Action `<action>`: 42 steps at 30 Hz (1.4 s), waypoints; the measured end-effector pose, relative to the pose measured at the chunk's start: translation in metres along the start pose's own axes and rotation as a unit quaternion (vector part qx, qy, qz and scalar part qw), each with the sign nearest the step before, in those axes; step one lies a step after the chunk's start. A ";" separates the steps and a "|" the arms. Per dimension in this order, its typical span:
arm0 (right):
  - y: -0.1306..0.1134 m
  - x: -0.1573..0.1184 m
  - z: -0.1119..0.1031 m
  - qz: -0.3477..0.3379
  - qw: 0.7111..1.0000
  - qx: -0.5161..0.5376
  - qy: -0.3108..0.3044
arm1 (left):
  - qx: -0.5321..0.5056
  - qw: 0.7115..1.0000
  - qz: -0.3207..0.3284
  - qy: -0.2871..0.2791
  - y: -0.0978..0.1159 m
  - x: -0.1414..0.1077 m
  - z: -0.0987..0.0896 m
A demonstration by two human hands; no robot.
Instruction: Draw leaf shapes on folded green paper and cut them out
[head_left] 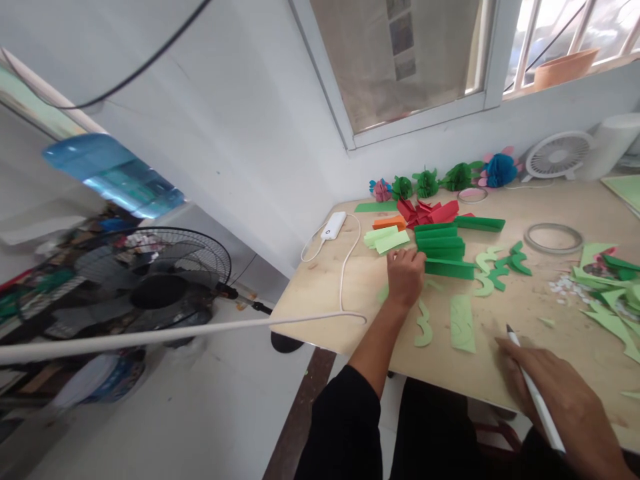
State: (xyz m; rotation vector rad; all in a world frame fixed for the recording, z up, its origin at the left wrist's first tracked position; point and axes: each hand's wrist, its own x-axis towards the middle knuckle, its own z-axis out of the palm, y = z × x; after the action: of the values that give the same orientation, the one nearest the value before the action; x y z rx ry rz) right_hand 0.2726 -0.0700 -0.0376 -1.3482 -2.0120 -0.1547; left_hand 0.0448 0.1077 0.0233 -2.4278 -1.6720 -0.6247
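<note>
My left hand [406,275] is on the table with its fingers curled, at the near edge of some folded light green paper [391,241] and beside a stack of folded dark green paper [440,243]. Its fingertips are hidden, so I cannot tell what is in them. In my right hand [565,387] is a white pen [540,403], its dark tip pointing up and left above the tabletop. Between the hands lies a light green paper strip [463,323] with curved outlines on it. Wavy cut-out pieces, light green [424,325] and dark green [520,259], lie nearby.
Red folded paper [427,212], an orange piece [390,223] and several paper figures [457,177] line the back. Tape rolls [553,238], paper scraps [607,293] and a small white fan [560,155] are right. A white power bank [334,226] trails a cable [345,273] across the table's left.
</note>
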 end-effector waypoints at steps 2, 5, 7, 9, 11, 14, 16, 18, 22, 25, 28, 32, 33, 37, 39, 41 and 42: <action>-0.005 0.007 -0.005 0.028 0.999 0.020 0.018 | -0.023 1.000 0.011 0.017 0.000 -0.014 -0.009; -0.008 0.016 -0.013 0.144 0.986 0.079 0.022 | -0.065 0.996 0.038 0.039 0.005 -0.038 -0.021; -0.008 0.021 -0.017 0.235 0.967 0.100 0.023 | -0.094 0.992 0.064 0.048 0.011 -0.054 -0.026; -0.009 0.024 -0.019 0.269 0.958 0.101 0.022 | -0.120 0.987 0.088 0.054 0.020 -0.068 -0.027; -0.012 0.024 -0.020 0.258 0.961 0.100 0.013 | -0.142 0.982 0.106 0.058 0.029 -0.077 -0.025; -0.018 0.021 -0.021 0.228 0.969 0.096 0.004 | -0.165 0.977 0.124 0.058 0.041 -0.082 -0.018; -0.020 0.019 -0.024 0.228 0.970 0.084 0.004 | -0.172 0.975 0.128 0.054 0.044 -0.080 -0.014; -0.021 0.017 -0.029 0.236 0.969 0.070 0.006 | -0.175 0.975 0.128 0.049 0.045 -0.077 -0.010; -0.017 0.012 -0.036 0.194 0.980 0.039 0.026 | -0.177 0.974 0.138 0.030 0.042 -0.073 -0.006; -0.015 0.008 -0.035 0.160 0.986 0.032 0.020 | -0.175 0.972 0.156 0.009 0.041 -0.072 -0.004; -0.015 0.006 -0.029 0.113 0.993 0.030 0.003 | -0.170 0.971 0.171 -0.012 0.041 -0.071 -0.003; -0.017 0.006 -0.019 0.033 0.999 0.020 -0.023 | -0.156 0.976 0.150 -0.022 0.041 -0.074 -0.008; -0.017 0.006 -0.018 0.020 0.999 0.015 -0.027 | -0.151 0.979 0.135 -0.020 0.040 -0.077 -0.010; -0.017 0.003 -0.015 -0.022 0.999 -0.014 -0.025 | -0.133 0.989 0.057 -0.009 0.038 -0.099 -0.021; -0.017 0.002 -0.016 -0.036 0.999 -0.029 -0.023 | -0.123 0.992 0.020 -0.007 0.035 -0.112 -0.025; -0.017 0.002 -0.017 -0.039 0.998 -0.042 -0.016 | -0.108 0.994 -0.018 -0.006 0.032 -0.125 -0.027; -0.016 0.002 -0.017 -0.038 0.998 -0.048 -0.011 | -0.098 0.994 -0.037 -0.006 0.030 -0.129 -0.027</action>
State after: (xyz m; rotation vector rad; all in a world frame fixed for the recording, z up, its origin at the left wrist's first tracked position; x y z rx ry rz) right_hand 0.2663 -0.0835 -0.0191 -1.3380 -2.0986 -0.2757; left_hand 0.0263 -0.0245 -0.0009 -2.5128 -1.7896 -0.8237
